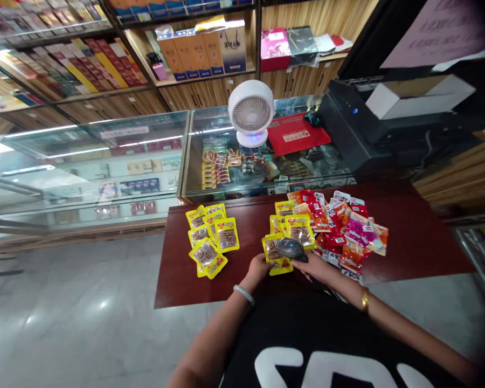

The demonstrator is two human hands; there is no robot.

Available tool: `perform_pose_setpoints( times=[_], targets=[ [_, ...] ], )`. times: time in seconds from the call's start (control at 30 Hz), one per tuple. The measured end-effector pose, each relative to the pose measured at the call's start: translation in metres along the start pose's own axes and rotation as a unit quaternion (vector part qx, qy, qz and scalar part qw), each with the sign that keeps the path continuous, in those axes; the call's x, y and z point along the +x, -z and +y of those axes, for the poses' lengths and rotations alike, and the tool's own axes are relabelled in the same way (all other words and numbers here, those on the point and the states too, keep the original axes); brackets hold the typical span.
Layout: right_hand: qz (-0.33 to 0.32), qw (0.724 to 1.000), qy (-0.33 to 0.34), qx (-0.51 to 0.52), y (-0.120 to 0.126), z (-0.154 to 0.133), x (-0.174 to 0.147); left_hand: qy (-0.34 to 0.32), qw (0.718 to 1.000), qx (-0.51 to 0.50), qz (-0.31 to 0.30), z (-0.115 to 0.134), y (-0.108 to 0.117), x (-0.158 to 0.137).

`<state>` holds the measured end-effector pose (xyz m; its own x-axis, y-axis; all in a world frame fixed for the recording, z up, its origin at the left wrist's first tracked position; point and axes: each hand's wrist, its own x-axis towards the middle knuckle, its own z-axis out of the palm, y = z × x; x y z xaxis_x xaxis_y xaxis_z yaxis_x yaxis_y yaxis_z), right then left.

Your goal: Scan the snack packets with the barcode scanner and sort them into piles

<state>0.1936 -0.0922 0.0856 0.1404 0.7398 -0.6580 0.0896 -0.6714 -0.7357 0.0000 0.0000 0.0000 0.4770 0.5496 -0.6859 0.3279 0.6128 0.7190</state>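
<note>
My right hand [310, 265] is closed around a dark grey handheld barcode scanner [290, 248], its head over the yellow packets. With closed fingers, my left hand [260, 268] grips the edge of a yellow snack packet [271, 246] that has a clear window showing brown food. Under and behind it lie more yellow packets [300, 230]. A separate group of similar yellow packets [227, 235] lies to the left on the dark red table. Right of the scanner is a heap of red, orange and purple packets [339, 229].
The dark red table [412, 231] meets a glass display counter [210, 191]. On the glass stand a white fan [253, 110] and a red mat [295, 134] with a mouse. A black machine [347, 124] carrying a white open box [420, 94] is at right. Stocked shelves line the back.
</note>
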Motion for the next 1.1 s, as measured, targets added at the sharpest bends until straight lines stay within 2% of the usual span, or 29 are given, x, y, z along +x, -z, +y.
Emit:
perform_pose_setpoints(
  times=[0.13, 0.27, 0.37, 0.47, 0.57, 0.6, 0.67, 0.73, 0.77, 0.8, 0.83, 0.87, 0.93, 0.97, 1.03, 1.1],
  targets=[
    [-0.017, 1.000, -0.001, -0.025, -0.003, -0.006, 0.006, -0.011, 0.999, -0.008, 0.039, -0.005, 0.008, -0.008],
    [-0.037, 0.999, 0.008, -0.039, -0.006, -0.013, 0.010, -0.019, 0.999, -0.019, 0.045, 0.001, 0.020, -0.022],
    [-0.061, 0.997, 0.012, -0.040, -0.011, -0.018, 0.014, -0.056, 0.995, 0.023, 0.084, 0.012, 0.045, -0.034],
    [-0.089, 0.995, 0.020, -0.046, -0.016, -0.024, 0.018, -0.079, 0.978, 0.110, 0.161, 0.024, 0.085, -0.049],
    [-0.093, 0.994, 0.034, -0.041, -0.019, -0.028, 0.020, -0.033, 0.936, 0.235, 0.260, 0.036, 0.122, -0.067],
    [-0.092, 0.994, 0.036, -0.036, -0.019, -0.028, 0.020, -0.019, 0.909, 0.297, 0.290, 0.040, 0.130, -0.072],
    [-0.083, 0.995, 0.040, -0.024, -0.017, -0.027, 0.019, -0.035, 0.830, 0.414, 0.371, 0.047, 0.136, -0.079],
    [-0.070, 0.997, 0.042, -0.015, -0.013, -0.024, 0.015, -0.083, 0.754, 0.490, 0.430, 0.055, 0.128, -0.079],
    [-0.061, 0.997, 0.040, -0.010, -0.010, -0.021, 0.012, -0.107, 0.731, 0.509, 0.441, 0.059, 0.119, -0.077],
    [-0.053, 0.998, 0.038, -0.005, -0.007, -0.019, 0.009, -0.126, 0.724, 0.519, 0.436, 0.062, 0.107, -0.072],
    [-0.047, 0.998, 0.035, 0.001, -0.003, -0.016, 0.006, -0.137, 0.735, 0.523, 0.410, 0.065, 0.093, -0.066],
    [-0.039, 0.999, 0.033, 0.008, 0.001, -0.013, 0.002, -0.142, 0.757, 0.521, 0.369, 0.067, 0.077, -0.059],
    [-0.017, 0.999, 0.023, 0.021, 0.010, -0.007, -0.005, -0.138, 0.816, 0.509, 0.238, 0.069, 0.044, -0.043],
    [-0.004, 1.000, 0.017, 0.023, 0.014, -0.004, -0.009, -0.126, 0.835, 0.503, 0.185, 0.069, 0.028, -0.035],
    [0.024, 0.999, 0.007, 0.023, 0.023, 0.004, -0.016, -0.083, 0.843, 0.517, 0.126, 0.067, 0.001, -0.022],
    [0.043, 0.999, 0.005, 0.022, 0.031, 0.011, -0.022, -0.039, 0.831, 0.542, 0.117, 0.064, -0.018, -0.013]
  ],
)
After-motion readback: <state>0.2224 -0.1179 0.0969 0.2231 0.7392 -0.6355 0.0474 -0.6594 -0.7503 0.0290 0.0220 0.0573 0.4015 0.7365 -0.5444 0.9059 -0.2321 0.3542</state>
